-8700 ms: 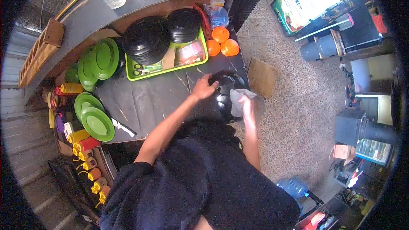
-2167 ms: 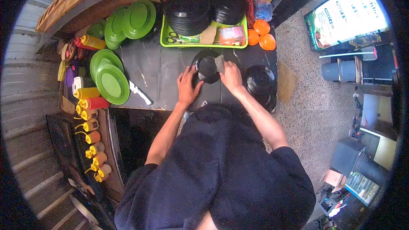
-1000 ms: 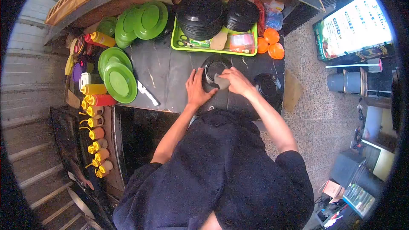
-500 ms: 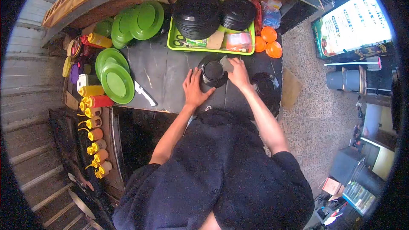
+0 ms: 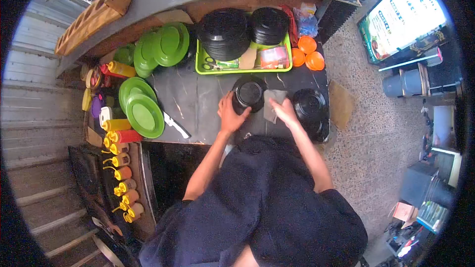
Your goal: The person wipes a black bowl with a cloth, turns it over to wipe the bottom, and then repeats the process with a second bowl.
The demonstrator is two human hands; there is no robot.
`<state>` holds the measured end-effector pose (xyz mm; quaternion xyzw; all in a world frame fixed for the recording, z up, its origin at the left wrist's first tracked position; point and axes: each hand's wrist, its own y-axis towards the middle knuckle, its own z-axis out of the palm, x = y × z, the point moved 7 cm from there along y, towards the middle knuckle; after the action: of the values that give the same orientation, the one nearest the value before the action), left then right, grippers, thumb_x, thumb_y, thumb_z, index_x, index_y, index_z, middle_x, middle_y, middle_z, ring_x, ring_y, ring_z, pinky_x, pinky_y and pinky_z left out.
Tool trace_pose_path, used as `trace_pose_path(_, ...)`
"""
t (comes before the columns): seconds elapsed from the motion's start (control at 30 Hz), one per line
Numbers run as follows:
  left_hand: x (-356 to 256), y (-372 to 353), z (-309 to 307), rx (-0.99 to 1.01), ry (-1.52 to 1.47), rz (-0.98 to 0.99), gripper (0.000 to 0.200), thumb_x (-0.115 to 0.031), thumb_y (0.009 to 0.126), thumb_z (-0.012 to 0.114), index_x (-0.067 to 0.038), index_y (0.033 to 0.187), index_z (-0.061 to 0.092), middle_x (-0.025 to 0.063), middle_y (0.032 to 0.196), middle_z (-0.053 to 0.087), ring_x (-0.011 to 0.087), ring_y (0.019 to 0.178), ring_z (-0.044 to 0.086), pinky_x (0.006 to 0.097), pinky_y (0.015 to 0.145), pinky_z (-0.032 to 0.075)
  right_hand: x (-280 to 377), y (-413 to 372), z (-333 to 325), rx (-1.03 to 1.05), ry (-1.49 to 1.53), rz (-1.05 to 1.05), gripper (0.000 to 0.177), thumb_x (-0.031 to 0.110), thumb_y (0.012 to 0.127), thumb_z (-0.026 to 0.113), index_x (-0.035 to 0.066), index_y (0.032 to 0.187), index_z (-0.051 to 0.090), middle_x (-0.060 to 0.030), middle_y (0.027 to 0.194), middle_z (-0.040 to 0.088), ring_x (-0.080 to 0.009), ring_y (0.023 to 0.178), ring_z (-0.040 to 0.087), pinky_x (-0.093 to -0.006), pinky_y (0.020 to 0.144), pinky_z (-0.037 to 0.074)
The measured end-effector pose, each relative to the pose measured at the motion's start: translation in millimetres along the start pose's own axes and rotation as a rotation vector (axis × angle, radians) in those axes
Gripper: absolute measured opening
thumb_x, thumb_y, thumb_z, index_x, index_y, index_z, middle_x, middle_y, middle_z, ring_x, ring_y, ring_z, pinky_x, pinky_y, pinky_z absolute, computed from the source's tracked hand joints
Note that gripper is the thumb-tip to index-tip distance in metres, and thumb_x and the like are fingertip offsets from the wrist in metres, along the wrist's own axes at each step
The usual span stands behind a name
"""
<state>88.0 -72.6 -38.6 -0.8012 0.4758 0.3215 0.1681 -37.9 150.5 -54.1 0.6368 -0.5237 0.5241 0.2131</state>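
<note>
A black plate (image 5: 249,93) lies upside down on the dark counter (image 5: 198,109). My left hand (image 5: 229,115) grips its near-left rim. My right hand (image 5: 285,112) holds a grey cloth (image 5: 271,103) just right of the plate, resting on the counter between that plate and a stack of black plates (image 5: 310,111) at the right end.
A lime tray (image 5: 240,62) at the back holds tall stacks of black plates (image 5: 223,32), scissors and packets. Orange bowls (image 5: 307,53) sit to its right. Green plates (image 5: 143,112) and a knife (image 5: 175,125) lie at left. Several sauce bottles (image 5: 118,158) line the left edge.
My right hand with the cloth has come off the plate's far rim and moved down to the counter at the plate's right. My left hand keeps its hold on the plate.
</note>
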Motion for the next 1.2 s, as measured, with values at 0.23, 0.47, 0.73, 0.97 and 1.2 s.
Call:
trace_pose_path(0.23, 34, 30, 3, 0.061, -0.338, -0.147, 0.076, -0.033, 0.094, 0.079, 0.004, 0.152, 0.048, 0.0246, 0.134, 0.066, 0.0333, 0.107, 0.070, 0.0424, 0.100, 0.055, -13, -14, 4, 0.024, 0.503, 0.262, 0.035, 0.026, 0.100, 0.070, 0.000, 0.123, 0.072, -0.0061, 0.115, 0.076, -0.0164, 0.105, 0.069, -0.0332, 0.091, 0.053)
trace_pose_path(0.47, 50, 14, 18, 0.239, -0.647, -0.513, 0.065, -0.039, 0.106, 0.064, 0.006, 0.151, 0.050, 0.0177, 0.128, 0.068, 0.0224, 0.093, 0.074, 0.0352, 0.085, 0.057, -22, -10, 12, 0.081, 0.583, 0.289, 0.041, 0.022, 0.100, 0.070, 0.000, 0.134, 0.065, -0.0073, 0.131, 0.070, -0.0186, 0.120, 0.065, -0.0343, 0.103, 0.050)
trace_pose_path(0.73, 27, -11, 6, 0.256, -0.836, -0.511, 0.059, -0.044, 0.113, 0.049, 0.000, 0.152, 0.051, 0.0142, 0.127, 0.066, 0.0213, 0.095, 0.075, 0.0316, 0.086, 0.053, 18, -27, -17, 0.004, 0.737, 0.348, 0.042, 0.020, 0.096, 0.070, 0.000, 0.134, 0.066, -0.0075, 0.130, 0.071, -0.0192, 0.120, 0.066, -0.0343, 0.104, 0.051)
trace_pose_path(0.97, 4, -4, -14, 0.144, -1.043, -0.428, 0.057, -0.041, 0.115, 0.044, 0.003, 0.152, 0.050, 0.0199, 0.139, 0.062, 0.0283, 0.124, 0.068, 0.0369, 0.107, 0.052, 14, -20, -27, 0.121, 1.023, 0.230, 0.045, 0.018, 0.095, 0.059, -0.004, 0.135, 0.064, -0.0137, 0.131, 0.072, -0.0245, 0.120, 0.069, -0.0368, 0.106, 0.052)
trace_pose_path(1.2, 24, -18, 18, 0.167, -1.164, -0.474, 0.067, -0.046, 0.114, 0.044, 0.005, 0.156, 0.044, 0.0241, 0.158, 0.049, 0.0342, 0.150, 0.045, 0.0438, 0.125, 0.033, -22, -31, -17, 0.137, 1.095, 0.235, 0.036, 0.012, 0.086, 0.061, 0.001, 0.119, 0.070, -0.0086, 0.118, 0.074, -0.0214, 0.112, 0.069, -0.0356, 0.104, 0.050)
